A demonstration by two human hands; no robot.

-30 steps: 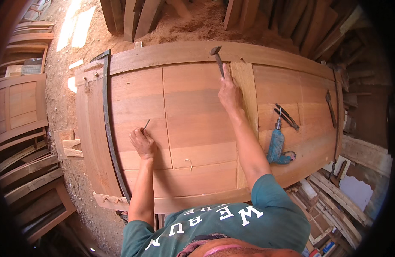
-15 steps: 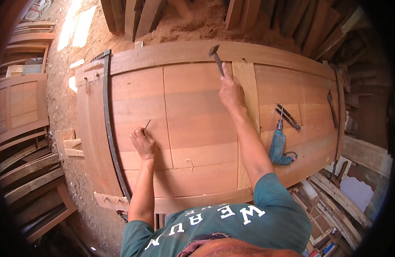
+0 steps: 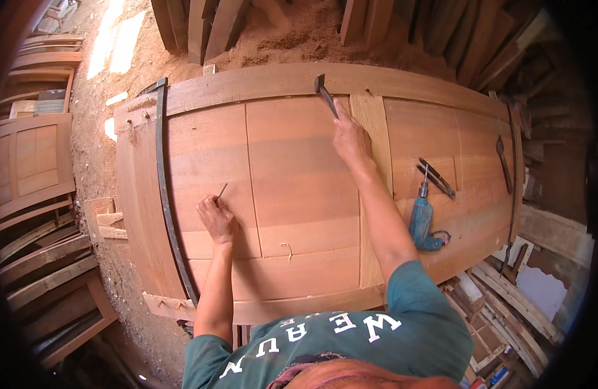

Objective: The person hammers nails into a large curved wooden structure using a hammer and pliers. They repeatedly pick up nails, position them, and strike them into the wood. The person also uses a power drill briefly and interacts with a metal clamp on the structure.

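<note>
A large wooden panelled door [image 3: 305, 168] lies flat in front of me. My right hand [image 3: 351, 137] is closed around the handle of a hammer [image 3: 326, 97], whose dark head is over the door's far rail. My left hand [image 3: 216, 217] is closed on a thin dark metal rod [image 3: 222, 189] above the left panel; its tip points away from me, and I cannot tell whether it is a nail or a punch. Between my arms, nearer my body, a small pale hook-shaped piece [image 3: 286, 250] lies on the wood.
Right of my right arm, a blue power drill [image 3: 421, 220] and dark pincers [image 3: 438, 179] rest on the door, with a dark flat tool [image 3: 502, 163] farther right. Long bar clamps cross its left [image 3: 162, 162] and right [image 3: 515, 168] ends. Stacked timber [image 3: 49, 272] and sawdust [image 3: 292, 42] surround it.
The hammer's head has shifted slightly left and nearer me, with my right hand still around the handle. My left hand has barely moved, and the rod's tip sits slightly lower.
</note>
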